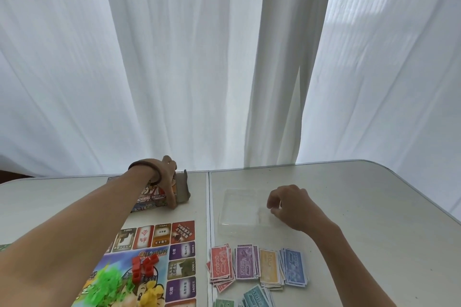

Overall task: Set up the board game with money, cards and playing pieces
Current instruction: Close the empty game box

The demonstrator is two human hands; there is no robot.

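The game board (159, 257) lies flat at the near left, with red (143, 266), green (109, 284) and yellow (152, 294) plastic pieces heaped on its middle. My left hand (166, 182) reaches to the far edge and grips the open end of the colourful game box (149, 198). Play money sits in sorted stacks to the right of the board: red (220, 266), purple (245, 264), yellow (269, 266), blue (294, 266), with teal (257, 296) and green (224, 303) below. My right hand (294, 207) hovers with curled fingers over a clear plastic tray (239, 209), holding nothing that I can see.
The white folding table (374, 207) has a seam (209, 207) down its middle, between board and money. White curtains (224, 57) hang close behind the far edge. The table's right corner is rounded.
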